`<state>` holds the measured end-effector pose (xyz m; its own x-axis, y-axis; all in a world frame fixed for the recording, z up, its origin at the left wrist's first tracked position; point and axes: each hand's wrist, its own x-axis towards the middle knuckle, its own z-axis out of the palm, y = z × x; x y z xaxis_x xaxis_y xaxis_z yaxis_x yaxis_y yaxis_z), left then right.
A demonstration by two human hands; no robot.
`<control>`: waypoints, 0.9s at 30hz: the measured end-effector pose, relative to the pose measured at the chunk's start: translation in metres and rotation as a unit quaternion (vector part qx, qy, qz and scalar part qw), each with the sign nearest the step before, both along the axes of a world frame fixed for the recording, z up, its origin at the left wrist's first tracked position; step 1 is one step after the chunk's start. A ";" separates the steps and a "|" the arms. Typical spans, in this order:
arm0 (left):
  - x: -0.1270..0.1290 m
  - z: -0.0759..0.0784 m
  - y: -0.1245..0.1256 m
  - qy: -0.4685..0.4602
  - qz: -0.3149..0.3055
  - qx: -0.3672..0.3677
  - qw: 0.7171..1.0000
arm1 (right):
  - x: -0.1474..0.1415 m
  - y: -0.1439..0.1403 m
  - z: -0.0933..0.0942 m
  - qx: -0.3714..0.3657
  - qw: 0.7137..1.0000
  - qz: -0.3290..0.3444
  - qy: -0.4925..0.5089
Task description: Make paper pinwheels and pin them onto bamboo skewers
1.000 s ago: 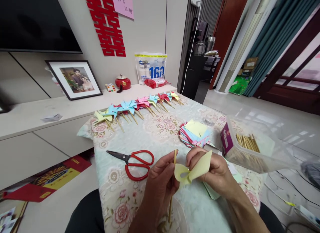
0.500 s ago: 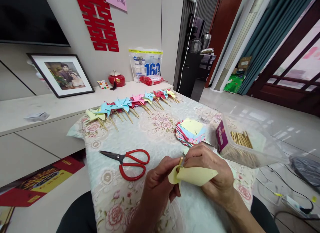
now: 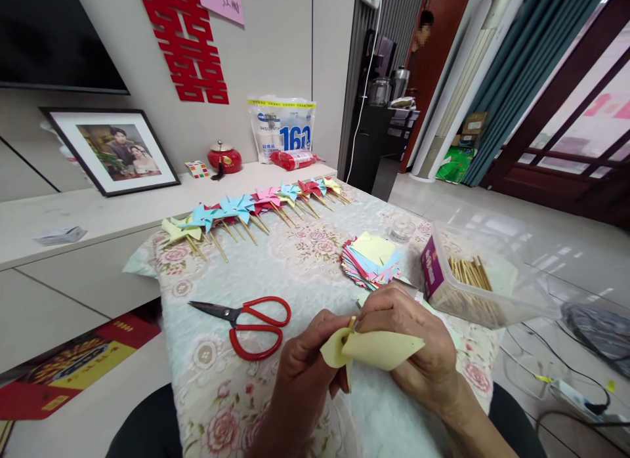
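- Your left hand: fingers closed, pinching the folded yellow paper and the top of a thin wooden stick against it. Only the stick's tip shows above the paper; the rest is hidden behind your hands.
- Your right hand: fingers curled over the upper edge of the yellow paper, fingertips pressed at the stick's tip, gripping the paper from the right.
- Yellow paper: held above the near edge of the floral tablecloth, between both hands, just right of the red scissors. One curled flap bulges left; a pointed flap reaches right.
- Red scissors: lying flat on the tablecloth, blades shut and pointing left, just left of your left hand, not touched.
- Stack of coloured paper squares: beyond the scissors and to their right, just past your right hand, a yellow sheet on top.
- Clear plastic box: right of the paper stack, holding wooden sticks, a purple label on its near end.
- Row of finished paper pinwheels: along the far edge of the tablecloth, well beyond the scissors, in yellow, blue, pink and red, sticks pointing towards you.
- Small clear jar: just beyond the paper stack.
- Framed photograph: leaning against the wall on the low cabinet, far left of the pinwheels.
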<state>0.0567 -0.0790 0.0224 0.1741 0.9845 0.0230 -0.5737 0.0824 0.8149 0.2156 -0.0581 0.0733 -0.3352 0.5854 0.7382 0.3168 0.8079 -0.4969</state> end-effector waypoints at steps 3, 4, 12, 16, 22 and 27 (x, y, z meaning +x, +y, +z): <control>-0.002 -0.003 0.002 0.013 -0.009 0.035 0.999 | 0.000 0.000 0.001 -0.002 1.000 0.008 0.003; -0.002 -0.003 0.003 0.018 -0.011 0.046 0.999 | 0.000 0.000 0.001 -0.003 1.000 0.009 0.004; 0.000 0.002 0.001 0.022 0.042 0.073 0.996 | 0.000 0.000 0.000 -0.007 1.000 0.007 0.004; -0.003 -0.002 0.001 0.026 0.005 0.058 0.998 | 0.001 0.000 -0.001 -0.014 1.000 0.014 0.006; -0.005 -0.006 0.002 0.018 -0.013 0.086 0.996 | 0.001 -0.001 0.003 -0.006 1.000 0.016 -0.008; -0.004 -0.003 0.000 0.017 0.004 0.084 0.996 | 0.000 0.000 0.005 -0.016 1.000 0.027 -0.005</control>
<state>0.0528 -0.0786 0.0194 0.1706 0.9684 0.1819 -0.5453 -0.0610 0.8360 0.2155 -0.0579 0.0781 -0.3741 0.5890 0.7163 0.2787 0.8081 -0.5189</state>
